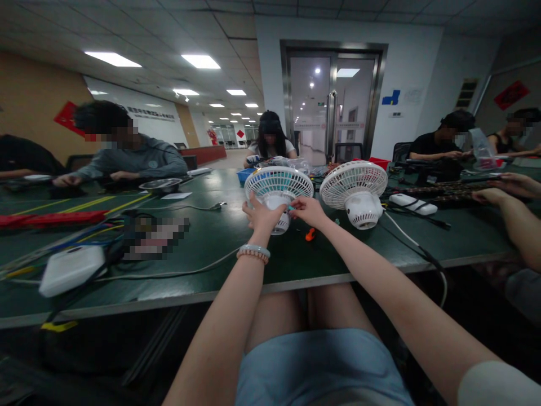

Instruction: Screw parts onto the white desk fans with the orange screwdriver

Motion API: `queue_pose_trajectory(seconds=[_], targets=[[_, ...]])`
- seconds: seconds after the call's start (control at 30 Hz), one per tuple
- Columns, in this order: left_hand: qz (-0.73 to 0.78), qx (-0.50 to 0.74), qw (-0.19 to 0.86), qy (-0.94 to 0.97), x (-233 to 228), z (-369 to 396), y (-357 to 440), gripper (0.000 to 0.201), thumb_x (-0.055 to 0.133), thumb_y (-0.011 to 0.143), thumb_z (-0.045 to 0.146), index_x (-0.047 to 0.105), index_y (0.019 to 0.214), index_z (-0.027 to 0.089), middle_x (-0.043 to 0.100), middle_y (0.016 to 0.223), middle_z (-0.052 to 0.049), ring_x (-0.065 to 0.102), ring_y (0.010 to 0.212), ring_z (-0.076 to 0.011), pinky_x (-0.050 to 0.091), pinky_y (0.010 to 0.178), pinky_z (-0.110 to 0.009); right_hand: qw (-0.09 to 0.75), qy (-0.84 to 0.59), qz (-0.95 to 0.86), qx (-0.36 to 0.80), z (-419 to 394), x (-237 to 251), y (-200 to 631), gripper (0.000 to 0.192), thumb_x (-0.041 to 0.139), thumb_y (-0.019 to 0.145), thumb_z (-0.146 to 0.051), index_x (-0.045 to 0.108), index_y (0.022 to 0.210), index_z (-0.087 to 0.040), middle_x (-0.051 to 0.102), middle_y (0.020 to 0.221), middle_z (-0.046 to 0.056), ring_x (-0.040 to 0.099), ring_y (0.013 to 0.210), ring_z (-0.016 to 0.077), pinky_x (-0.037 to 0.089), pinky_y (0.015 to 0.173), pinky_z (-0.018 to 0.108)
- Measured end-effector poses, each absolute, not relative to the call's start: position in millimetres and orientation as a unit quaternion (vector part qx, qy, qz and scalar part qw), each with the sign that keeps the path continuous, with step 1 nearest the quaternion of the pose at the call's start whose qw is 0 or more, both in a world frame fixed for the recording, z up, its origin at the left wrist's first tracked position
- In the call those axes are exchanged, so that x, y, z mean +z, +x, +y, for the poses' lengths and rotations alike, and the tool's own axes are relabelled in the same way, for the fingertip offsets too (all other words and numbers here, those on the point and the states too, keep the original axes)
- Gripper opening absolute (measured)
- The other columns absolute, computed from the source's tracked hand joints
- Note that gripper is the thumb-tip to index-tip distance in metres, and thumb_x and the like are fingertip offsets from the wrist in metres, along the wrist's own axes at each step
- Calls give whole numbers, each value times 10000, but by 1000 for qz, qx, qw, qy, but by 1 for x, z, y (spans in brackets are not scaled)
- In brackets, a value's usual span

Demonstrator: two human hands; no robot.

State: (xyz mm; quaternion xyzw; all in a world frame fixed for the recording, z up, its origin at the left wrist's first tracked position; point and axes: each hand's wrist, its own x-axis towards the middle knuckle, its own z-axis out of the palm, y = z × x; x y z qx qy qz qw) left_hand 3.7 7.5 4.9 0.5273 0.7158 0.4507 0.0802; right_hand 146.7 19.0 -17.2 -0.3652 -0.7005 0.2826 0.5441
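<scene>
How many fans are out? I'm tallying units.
2: one fan held by the left hand and right hand; another fan beside it. Others may be hidden.

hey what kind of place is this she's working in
Probably an assembly workroom in an office building. Several people sit round a long dark green table strewn with cables, two small white plastic fans stand on it, and a ceiling of panel lights runs overhead.

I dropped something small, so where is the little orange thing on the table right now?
In the head view, the orange thing lies on the green table, just below the right hand and between the two white fans.
</scene>
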Motion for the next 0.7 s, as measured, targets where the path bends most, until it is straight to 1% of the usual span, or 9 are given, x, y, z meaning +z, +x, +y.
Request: queue_pose_trajectory(seconds=[0.07,0.17,0.3,0.43,0.6,0.7], targets=[[715,450,87,528,6,7,3,1038,672,541,564,63,1352,342,96,1425,-135,294,1272,-391,340,950,-588,528,-374,-723,243,18,-17,148,173,643,669,-143,660,842,-137,659,674,5,611,565,115,500,598,244],[714,449,91,529,7,7,3,1042,674,536,563,68,1353,339,97,1424,-130,296,1273,-384,348,960,-568,519,-386,-743,174,18,-17,149,179,639,691,-179,688,861,-149,676,703,12,621,628,127,489,657,251],[708,455,88,533,5,9,2,1035,667,540,565,74,1357,336,115,1418,-126,305,1268,-377,355,962,-556,513,-393,-753,123,18,-16,150,176,647,693,-209,706,851,-162,686,749,20,621,701,150,473,698,267],[705,460,84,533,4,10,1,1043,671,534,568,80,1361,334,128,1414,-129,307,1263,-385,359,956,-555,512,-396,-753,116,15,-15,149,165,644,692,-211,707,843,-183,682,751,18,611,702,155,470,707,281],[709,454,87,533,5,9,1,1045,673,538,568,80,1362,322,126,1411,-138,304,1266,-383,353,963,-547,532,-395,-731,163,11,-14,145,204,654,667,-175,676,869,-185,676,765,6,605,676,135,479,690,271],[708,455,86,533,6,7,2,1046,674,539,563,78,1363,316,136,1406,-144,308,1263,-389,354,958,-555,527,-406,-731,154,11,-15,144,165,661,664,-191,673,829,-184,668,732,4,600,658,135,477,683,274]])
